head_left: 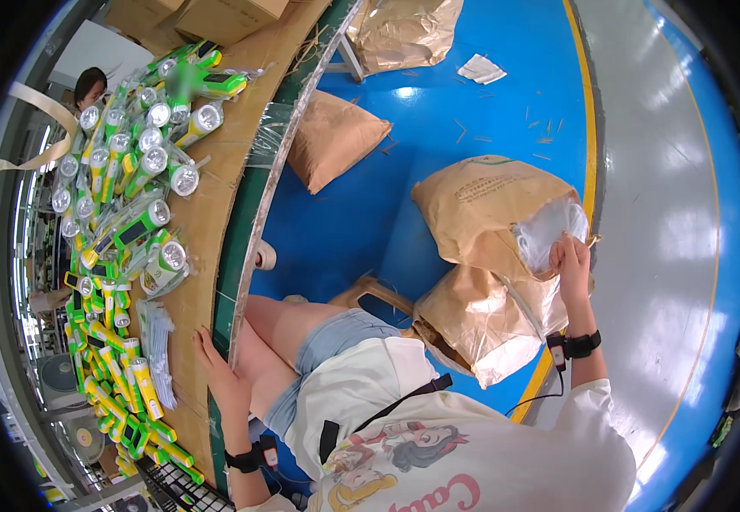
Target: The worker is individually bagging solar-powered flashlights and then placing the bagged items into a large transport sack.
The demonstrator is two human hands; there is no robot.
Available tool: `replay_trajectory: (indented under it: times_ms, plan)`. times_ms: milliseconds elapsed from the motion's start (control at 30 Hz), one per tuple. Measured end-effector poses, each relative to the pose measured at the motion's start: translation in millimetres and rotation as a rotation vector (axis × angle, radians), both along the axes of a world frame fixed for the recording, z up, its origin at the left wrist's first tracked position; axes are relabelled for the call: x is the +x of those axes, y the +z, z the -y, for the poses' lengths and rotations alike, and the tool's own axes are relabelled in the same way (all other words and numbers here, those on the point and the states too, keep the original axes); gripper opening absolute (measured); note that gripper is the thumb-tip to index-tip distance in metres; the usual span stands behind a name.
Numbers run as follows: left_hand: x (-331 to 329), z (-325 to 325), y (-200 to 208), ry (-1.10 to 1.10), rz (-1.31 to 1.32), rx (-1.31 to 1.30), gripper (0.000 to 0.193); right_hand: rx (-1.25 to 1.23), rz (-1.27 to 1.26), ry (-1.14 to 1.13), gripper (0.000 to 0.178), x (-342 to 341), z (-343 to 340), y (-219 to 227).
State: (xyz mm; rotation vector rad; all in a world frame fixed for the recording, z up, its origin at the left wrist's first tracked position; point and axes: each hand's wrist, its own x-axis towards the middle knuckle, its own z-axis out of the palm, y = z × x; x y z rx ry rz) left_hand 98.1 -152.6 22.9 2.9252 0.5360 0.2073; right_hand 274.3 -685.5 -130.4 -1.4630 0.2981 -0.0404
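Note:
My right hand (571, 260) is closed at the mouth of a large brown paper sack (472, 200), its fingers pinching clear plastic bags (539, 232) that show inside. My left hand (221, 369) lies with its fingers stretched out on the edge of the cardboard-covered table (189, 294), holding nothing. Close by it on the table is a stack of flat, pale plastic bags (157, 346). Beyond that lie many flashlights (144, 388) in yellow, green and white, loose in the near pile. Farther up, others are wrapped in clear plastic (155, 162).
A second, crumpled paper sack (481, 316) stands against the first. Another brown sack (336, 136) sits under the table's edge, and one (408, 34) is farther off. A black wire basket (182, 491) is at lower left. Across the table a person (90, 85) is partly visible.

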Motion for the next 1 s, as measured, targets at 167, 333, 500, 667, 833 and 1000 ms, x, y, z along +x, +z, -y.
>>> replay_trajectory:
  times_ms: [167,333,500,667,833,1000]
  plan:
    - [1,5,0,-0.016,0.007,0.036,0.087,0.037,0.13,-0.147,0.046,11,30,-11]
    - [-4,0,-5,0.036,0.017,0.027,0.088,0.114,0.149,-0.237,0.046,-2,26,-3]
    - [4,0,-3,0.024,0.004,0.044,0.088,-0.124,0.427,0.041,0.046,-11,-1,72]
    - [-3,3,0,-0.01,0.022,0.019,0.089,-0.427,0.554,-0.14,0.046,42,-4,103]
    - [0,2,-9,-0.025,0.005,0.08,0.087,-0.406,-0.13,-0.072,0.041,5,47,-33]
    - [1,4,-7,-0.022,-0.017,0.099,0.084,-1.336,-0.247,0.127,0.028,-53,77,-66]
